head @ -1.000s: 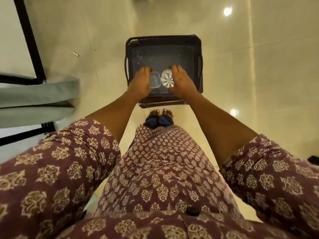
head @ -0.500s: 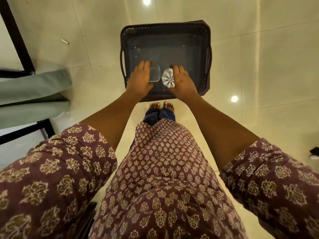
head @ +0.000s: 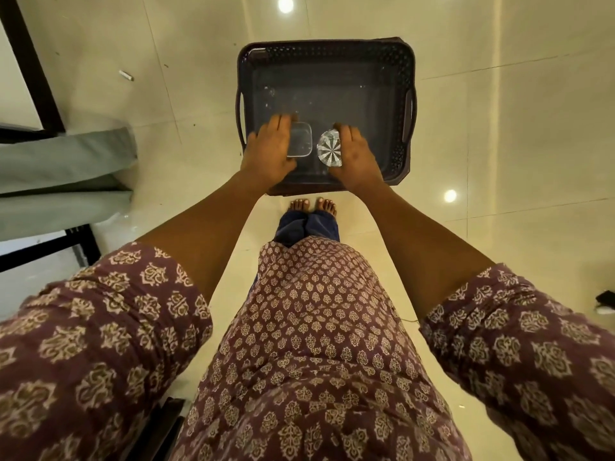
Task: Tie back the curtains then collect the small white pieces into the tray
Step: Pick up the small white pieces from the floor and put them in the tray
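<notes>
Dark tray [head: 327, 51] on tiled floor [head: 499, 128], bare tile all round; curtain [head: 66, 181] well off to its left. L hand [head: 271, 151] clamped on clear square container [head: 301, 139], R hand [head: 357, 154] on clear ribbed round piece [head: 329, 151], both over tray's near edge.

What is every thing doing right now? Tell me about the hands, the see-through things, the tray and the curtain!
Left hand: holding a clear square container over the tray.
Right hand: holding a clear round ribbed piece over the tray.
Tray: on the floor, upright, nothing lying in it.
Curtain: hanging at left; no tie visible.
Small white piece: lying on the floor, outside the tray.
</notes>
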